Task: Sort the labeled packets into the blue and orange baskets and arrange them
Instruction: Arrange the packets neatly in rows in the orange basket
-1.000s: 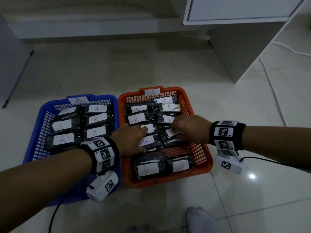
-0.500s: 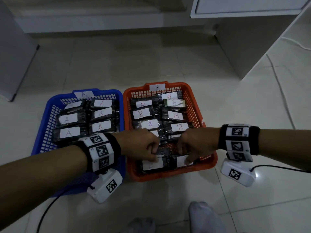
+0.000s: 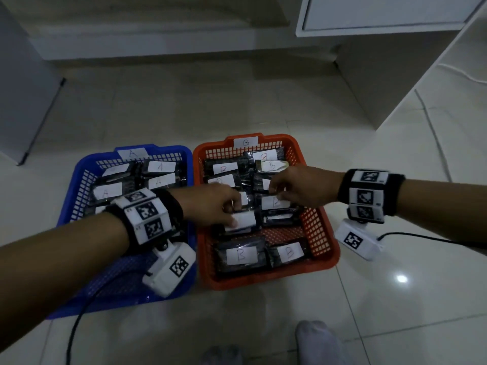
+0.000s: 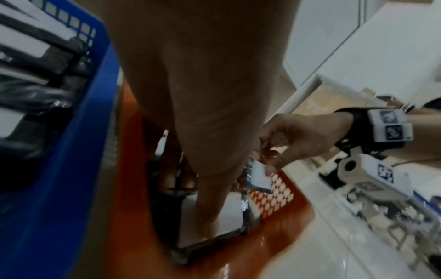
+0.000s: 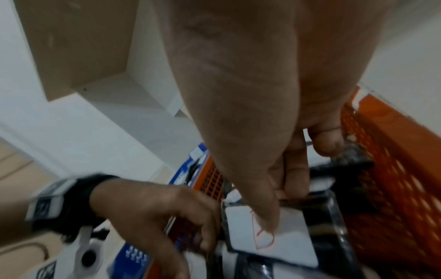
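The blue basket, tagged A, holds several black packets with white A labels. To its right, the orange basket, tagged B, holds several B packets. Both hands reach into the middle of the orange basket. My left hand grips a labeled packet in the left column; in the left wrist view its thumb presses that packet's label. My right hand pinches a B packet in the right column, with the thumb on the label and fingers behind it.
Both baskets sit side by side on a pale tiled floor. A white cabinet stands behind on the right and a grey panel on the left. A cable trails along the floor at right. My socked feet are near the bottom edge.
Both hands have moved from the orange basket's near row back to its middle rows. Each now holds a packet there. The two near-row B packets lie uncovered.
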